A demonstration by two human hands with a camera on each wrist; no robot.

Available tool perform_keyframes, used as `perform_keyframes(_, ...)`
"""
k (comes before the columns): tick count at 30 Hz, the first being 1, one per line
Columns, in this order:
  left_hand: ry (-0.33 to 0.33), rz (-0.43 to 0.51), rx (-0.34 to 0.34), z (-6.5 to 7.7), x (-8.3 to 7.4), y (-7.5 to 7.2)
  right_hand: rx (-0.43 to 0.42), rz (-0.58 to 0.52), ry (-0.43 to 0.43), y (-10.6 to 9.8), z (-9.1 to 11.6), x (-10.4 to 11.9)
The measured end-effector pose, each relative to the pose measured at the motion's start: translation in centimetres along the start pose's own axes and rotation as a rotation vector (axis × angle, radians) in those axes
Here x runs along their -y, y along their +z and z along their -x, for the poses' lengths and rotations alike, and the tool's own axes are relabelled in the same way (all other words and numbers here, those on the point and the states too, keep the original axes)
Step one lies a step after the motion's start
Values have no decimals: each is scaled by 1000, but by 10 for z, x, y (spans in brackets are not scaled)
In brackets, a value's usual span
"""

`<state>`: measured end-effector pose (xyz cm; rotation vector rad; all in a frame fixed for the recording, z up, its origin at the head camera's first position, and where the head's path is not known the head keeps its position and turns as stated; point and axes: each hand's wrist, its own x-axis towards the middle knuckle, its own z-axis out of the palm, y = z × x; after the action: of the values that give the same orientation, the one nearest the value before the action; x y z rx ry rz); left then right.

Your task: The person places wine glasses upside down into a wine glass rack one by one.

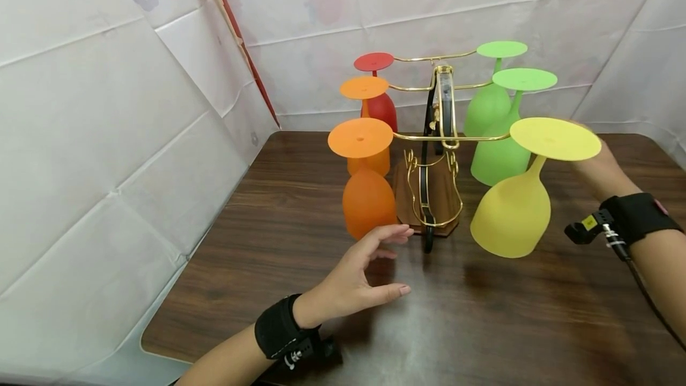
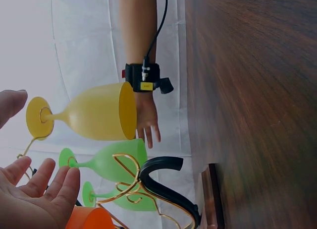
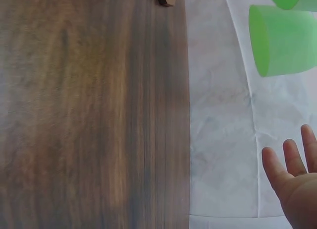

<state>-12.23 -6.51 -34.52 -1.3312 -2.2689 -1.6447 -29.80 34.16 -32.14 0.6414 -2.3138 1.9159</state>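
A wine glass rack with a black curved frame, gold wire arms point(image 1: 423, 137) and a wooden base point(image 1: 442, 195) carries several plastic goblets hanging upside down. On its left side hang a red goblet point(image 1: 382, 112) and two orange goblets point(image 1: 368, 201); on the right are two green goblets point(image 1: 501, 153) and a yellow goblet point(image 1: 511, 213). My left hand point(image 1: 348, 279), fingers spread and holding nothing, is by the nearer orange goblet's rim. Partly hidden behind the yellow goblet in the head view, my right hand point(image 2: 147, 115) has extended fingers and nothing in it.
The rack stands on a dark wood-grain table point(image 1: 257, 267). White patterned sheeting point(image 1: 429, 11) hangs close behind the table and along its left side. Each wrist wears a black strap point(image 1: 284, 326) with a small camera, and a cable trails from the right one.
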Motion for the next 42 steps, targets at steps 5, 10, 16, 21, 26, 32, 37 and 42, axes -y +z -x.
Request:
perform_keyframes(5, 0, 2, -1, 0, 1, 1, -9, -43, 51, -2, 23, 0)
perform_keyframes(10, 3, 4, 3, 0, 2, 2, 4, 74, 92, -5, 44, -5)
perform_keyframes(16, 9, 16, 3, 0, 3, 3, 30, -46, 60, 1, 57, -1)
perform_keyframes(21, 13, 25, 1, 1, 5, 3, -28, -90, 74, 6, 68, -1)
perform_keyframes(26, 4, 31, -7, 1, 7, 3, -24, -125, 48, 9, 83, 1)
perform_keyframes(32, -9, 41, -16, 6, 9, 3, 46, -224, -20, 20, 101, 7)
perform_keyframes(37, -20, 36, -33, 11, 11, 1, 108, -293, -88, 26, 115, 10)
perform_keyframes(42, -33, 36, -42, 16, 13, 1, 137, -274, -93, 32, 131, 16)
